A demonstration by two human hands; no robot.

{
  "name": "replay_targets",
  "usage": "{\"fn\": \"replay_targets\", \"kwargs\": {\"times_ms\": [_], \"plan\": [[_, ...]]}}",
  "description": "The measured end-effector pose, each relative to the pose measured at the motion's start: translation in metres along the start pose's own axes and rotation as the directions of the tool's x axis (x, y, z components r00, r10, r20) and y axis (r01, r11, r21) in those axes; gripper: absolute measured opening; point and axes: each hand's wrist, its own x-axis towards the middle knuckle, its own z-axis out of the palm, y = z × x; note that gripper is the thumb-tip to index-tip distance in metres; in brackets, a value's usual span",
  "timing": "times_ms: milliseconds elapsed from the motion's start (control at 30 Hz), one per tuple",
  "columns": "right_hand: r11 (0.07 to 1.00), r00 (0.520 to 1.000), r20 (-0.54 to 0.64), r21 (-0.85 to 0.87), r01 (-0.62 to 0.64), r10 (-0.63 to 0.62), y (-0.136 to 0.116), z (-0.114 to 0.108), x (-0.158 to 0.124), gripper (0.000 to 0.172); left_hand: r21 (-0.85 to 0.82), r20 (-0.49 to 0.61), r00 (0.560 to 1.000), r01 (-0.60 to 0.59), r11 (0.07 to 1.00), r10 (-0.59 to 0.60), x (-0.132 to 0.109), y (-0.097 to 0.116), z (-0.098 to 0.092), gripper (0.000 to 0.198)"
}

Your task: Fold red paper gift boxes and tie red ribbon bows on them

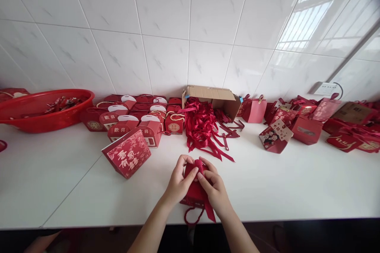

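Observation:
A red gift box [193, 193] lies on the white table in front of me, a dark red cord loop hanging from its near side. Red satin ribbon [210, 210] runs over the box top, and one tail drapes toward the table edge. My left hand [181, 178] pinches the ribbon from the left, thumb and fingers closed at the box's top. From the right, my right hand [214, 182] grips the same ribbon, its thumb near the left thumb. Just beyond both hands spreads a heap of loose red ribbons [200, 124].
Behind the ribbons stands an open cardboard box [212, 93]. Several red gift boxes [148, 130] are grouped to its left, with a tilted red box [129, 153] nearer me. A red basin [62, 116] sits far left. More decorated boxes [276, 136] stand along the right.

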Motion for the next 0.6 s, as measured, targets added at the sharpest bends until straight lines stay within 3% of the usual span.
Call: {"fn": "replay_targets", "kwargs": {"times_ms": [67, 133, 200, 267, 400, 500, 600], "plan": [[1.0, 0.999, -0.036, 0.014, -0.01, 0.011, 0.001, 0.001, -0.002, 0.035, 0.159, -0.022, 0.995, -0.094, 0.983, 0.099, -0.005, 0.001, -0.006, 0.012], [1.0, 0.999, -0.044, 0.0, -0.001, 0.001, 0.002, 0.001, -0.004, 0.033, 0.298, 0.056, 0.987, -0.158, 0.941, 0.148, -0.012, 0.002, -0.011, 0.014], [0.999, 0.999, -0.047, -0.036, 0.016, -0.018, 0.003, 0.002, -0.006, 0.031, 0.382, 0.123, 0.98, -0.195, 0.903, 0.159, -0.019, 0.003, -0.014, 0.016], [0.997, 0.998, -0.052, -0.07, 0.031, -0.034, 0.002, 0.003, -0.009, 0.028, 0.416, 0.099, 0.978, -0.207, 0.886, 0.182, -0.023, 0.002, -0.015, 0.014], [0.996, 0.996, -0.081, -0.088, 0.03, -0.037, 0.001, 0.004, -0.018, 0.026, 0.359, 0.025, 0.985, -0.169, 0.918, 0.171, -0.02, -0.005, -0.015, 0.011], [0.993, 0.99, -0.132, -0.111, 0.043, -0.058, 0.002, 0.0, -0.023, 0.026, 0.263, 0.04, 0.991, -0.131, 0.956, 0.124, -0.016, -0.006, -0.018, 0.015], [0.966, 0.977, -0.166, -0.243, 0.092, -0.135, 0.005, -0.008, -0.022, 0.026, 0.194, 0.063, 0.994, -0.095, 0.976, 0.084, -0.015, -0.002, -0.021, 0.018]]}}
